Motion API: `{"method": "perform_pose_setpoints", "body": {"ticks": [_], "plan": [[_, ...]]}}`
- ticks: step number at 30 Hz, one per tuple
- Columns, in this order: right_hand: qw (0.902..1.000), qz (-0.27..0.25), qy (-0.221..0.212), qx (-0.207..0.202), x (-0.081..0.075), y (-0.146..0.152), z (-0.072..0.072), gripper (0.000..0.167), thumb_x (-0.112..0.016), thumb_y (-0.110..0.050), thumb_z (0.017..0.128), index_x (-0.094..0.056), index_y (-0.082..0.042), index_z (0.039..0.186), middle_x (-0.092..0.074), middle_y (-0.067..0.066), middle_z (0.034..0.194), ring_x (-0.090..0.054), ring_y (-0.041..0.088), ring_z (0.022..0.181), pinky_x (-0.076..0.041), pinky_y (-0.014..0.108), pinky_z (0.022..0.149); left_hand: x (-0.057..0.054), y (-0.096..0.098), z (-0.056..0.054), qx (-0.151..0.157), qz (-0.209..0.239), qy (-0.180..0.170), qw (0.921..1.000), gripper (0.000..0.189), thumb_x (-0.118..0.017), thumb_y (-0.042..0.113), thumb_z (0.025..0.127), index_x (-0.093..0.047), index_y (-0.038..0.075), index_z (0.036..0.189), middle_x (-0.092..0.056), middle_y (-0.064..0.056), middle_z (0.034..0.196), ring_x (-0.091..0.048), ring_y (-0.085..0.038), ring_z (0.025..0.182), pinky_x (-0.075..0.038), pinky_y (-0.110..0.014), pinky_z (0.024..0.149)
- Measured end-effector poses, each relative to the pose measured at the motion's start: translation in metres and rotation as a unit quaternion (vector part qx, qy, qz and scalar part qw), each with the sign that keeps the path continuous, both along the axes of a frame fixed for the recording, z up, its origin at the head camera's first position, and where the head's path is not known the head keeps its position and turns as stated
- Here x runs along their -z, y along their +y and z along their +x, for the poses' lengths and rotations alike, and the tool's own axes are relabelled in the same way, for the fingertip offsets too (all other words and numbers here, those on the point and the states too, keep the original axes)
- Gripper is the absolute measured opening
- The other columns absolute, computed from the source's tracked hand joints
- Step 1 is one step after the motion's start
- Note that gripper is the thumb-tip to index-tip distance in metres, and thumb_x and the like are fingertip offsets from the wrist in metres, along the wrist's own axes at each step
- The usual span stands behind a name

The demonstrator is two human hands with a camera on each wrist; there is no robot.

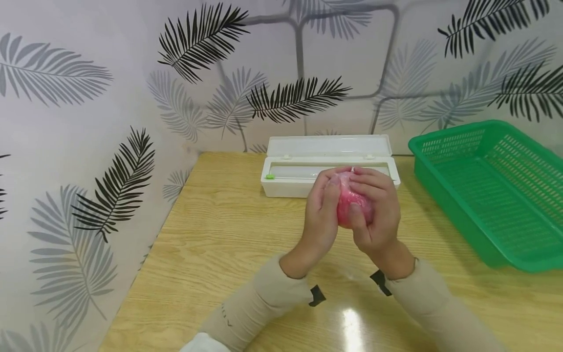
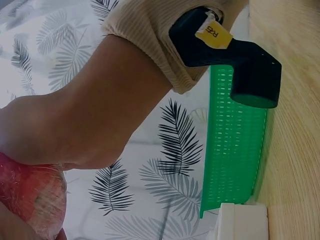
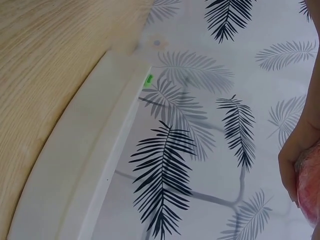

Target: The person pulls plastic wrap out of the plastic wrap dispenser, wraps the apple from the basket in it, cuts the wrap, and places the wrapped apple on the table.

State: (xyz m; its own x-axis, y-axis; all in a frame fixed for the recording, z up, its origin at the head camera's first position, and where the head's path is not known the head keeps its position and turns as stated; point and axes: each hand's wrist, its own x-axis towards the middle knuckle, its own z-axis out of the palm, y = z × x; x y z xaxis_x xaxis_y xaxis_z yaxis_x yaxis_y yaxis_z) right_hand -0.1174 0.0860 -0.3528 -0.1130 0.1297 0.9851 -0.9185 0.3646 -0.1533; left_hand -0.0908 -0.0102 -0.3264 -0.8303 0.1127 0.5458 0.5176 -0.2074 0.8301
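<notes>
Both hands hold a round red apple point(image 1: 345, 208) wrapped in clear cling film, raised above the table. My left hand point(image 1: 318, 210) cups its left side, with the fingers around the far side. My right hand point(image 1: 381, 210) grips the right side; its thumb presses on the near face and its fingers lie over the top. In the left wrist view, the wrapped apple point(image 2: 45, 200) shows red and yellowish streaks under creased film. Just behind the hands stands a white cling film dispenser point(image 1: 281, 189), lid raised, with a roll point(image 1: 292, 172) inside and a green slide cutter point(image 1: 270, 176).
A green plastic basket point(image 1: 457, 215) stands on the right of the wooden table point(image 1: 211, 234). The leaf-patterned wall point(image 1: 237, 117) rises behind the table and along its left side. Dark wrist mounts point(image 2: 255, 75) sit on the beige sleeves point(image 1: 264, 293).
</notes>
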Motion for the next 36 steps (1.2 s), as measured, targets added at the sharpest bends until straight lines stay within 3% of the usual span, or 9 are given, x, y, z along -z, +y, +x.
{"method": "perform_pose_setpoints", "body": {"ticks": [9,14,18,21,25,30,33,36], "plan": [[0.9992,-0.037,0.01,-0.006,0.006,-0.003,-0.003,0.041,-0.049,-0.033,0.09,-0.049,0.008,0.08,-0.055,0.022,0.084,-0.055,0.037,0.083,-0.048,0.027,0.084,0.004,0.003,0.001,-0.026,-0.018,0.032,0.999,0.027,-0.029,0.007,0.097,-0.044,-0.012,0.107,-0.051,-0.025,0.107,-0.057,-0.018,0.088,-0.056,-0.031,0.069],[0.9969,-0.054,-0.016,-0.056,0.004,-0.003,-0.003,0.044,-0.05,-0.032,0.09,-0.048,0.011,0.08,-0.054,0.024,0.083,-0.057,0.031,0.089,-0.049,0.027,0.084,0.002,0.0,0.001,-0.03,-0.055,0.047,0.9969,0.031,-0.03,0.01,0.097,-0.043,-0.011,0.117,-0.049,-0.024,0.115,-0.056,-0.021,0.096,-0.055,-0.03,0.073],[0.9885,-0.085,-0.066,-0.107,0.0,0.0,0.0,0.04,-0.049,-0.025,0.088,-0.047,0.015,0.084,-0.056,0.025,0.088,-0.057,0.027,0.095,-0.049,0.029,0.085,0.001,-0.004,0.0,-0.029,-0.085,0.106,0.9903,0.042,-0.031,0.022,0.099,-0.039,-0.012,0.123,-0.043,-0.025,0.126,-0.048,-0.027,0.114,-0.05,-0.031,0.086],[0.9716,-0.123,-0.121,-0.162,-0.001,0.003,0.003,0.032,-0.043,-0.012,0.086,-0.046,0.019,0.089,-0.057,0.023,0.096,-0.055,0.028,0.097,-0.05,0.031,0.084,0.007,-0.006,-0.006,-0.028,-0.099,0.172,0.9796,0.056,-0.032,0.036,0.099,-0.037,-0.013,0.124,-0.039,-0.027,0.13,-0.041,-0.032,0.122,-0.046,-0.034,0.093],[0.9515,-0.146,-0.17,-0.211,-0.003,0.005,0.008,0.027,-0.037,-0.003,0.082,-0.046,0.02,0.093,-0.057,0.02,0.103,-0.053,0.031,0.1,-0.05,0.031,0.081,0.025,-0.009,-0.02,-0.044,-0.127,0.258,0.9567,0.065,-0.036,0.047,0.096,-0.037,-0.012,0.123,-0.039,-0.027,0.128,-0.041,-0.033,0.122,-0.045,-0.035,0.094],[0.9458,-0.137,-0.186,-0.228,-0.007,0.006,0.015,0.027,-0.037,-0.002,0.082,-0.046,0.02,0.093,-0.054,0.019,0.104,-0.05,0.031,0.1,-0.05,0.029,0.078,0.036,-0.012,-0.031,-0.064,-0.138,0.339,0.9283,0.064,-0.047,0.045,0.09,-0.038,-0.011,0.12,-0.04,-0.027,0.125,-0.043,-0.035,0.119,-0.044,-0.038,0.096],[0.9438,-0.14,-0.192,-0.23,-0.009,0.005,0.018,0.026,-0.037,-0.002,0.082,-0.046,0.02,0.092,-0.054,0.017,0.102,-0.05,0.03,0.099,-0.05,0.029,0.077,0.036,-0.011,-0.033,-0.069,-0.129,0.368,0.9185,0.063,-0.05,0.044,0.089,-0.039,-0.012,0.117,-0.041,-0.028,0.121,-0.045,-0.037,0.115,-0.045,-0.04,0.095],[0.9424,-0.146,-0.194,-0.23,-0.009,0.005,0.02,0.026,-0.036,-0.002,0.082,-0.046,0.02,0.092,-0.056,0.017,0.1,-0.052,0.03,0.097,-0.051,0.028,0.076,0.035,-0.009,-0.032,-0.072,-0.116,0.38,0.915,0.06,-0.05,0.042,0.09,-0.039,-0.013,0.114,-0.042,-0.028,0.117,-0.048,-0.037,0.11,-0.047,-0.04,0.092]]}}
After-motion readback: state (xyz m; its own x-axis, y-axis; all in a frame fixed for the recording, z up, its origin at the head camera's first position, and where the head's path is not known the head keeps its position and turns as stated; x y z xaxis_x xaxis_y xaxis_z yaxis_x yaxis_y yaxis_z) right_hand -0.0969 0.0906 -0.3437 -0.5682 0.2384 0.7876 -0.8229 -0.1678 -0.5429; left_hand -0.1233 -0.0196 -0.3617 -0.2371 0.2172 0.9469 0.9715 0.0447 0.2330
